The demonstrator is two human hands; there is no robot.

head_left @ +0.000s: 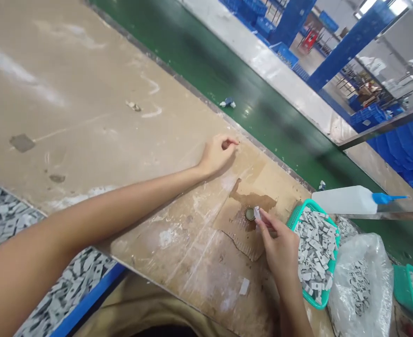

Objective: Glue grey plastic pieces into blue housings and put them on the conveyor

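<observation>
My right hand [280, 241] pinches a small pale plastic piece [257, 213] between thumb and fingertips. Right beside that piece, a small round cap [249, 214] lies on a torn, stained patch of cardboard [232, 217]. My left hand [218, 154] rests near the far edge of the table, its thumb and index finger curled together in a pinch. Whether anything tiny sits between those fingertips is too small to make out. A single light grey piece [244, 286] lies on the table nearer to my body.
Right of my right hand stands a green basket [334, 255] of grey pieces, with a clear plastic bag [364, 285] beside it. A white squeeze bottle [347, 200] with a blue nozzle lies behind. A green conveyor belt [188, 70] runs past the table [87, 117]. A blue-rimmed bin [87, 299] holds more pieces.
</observation>
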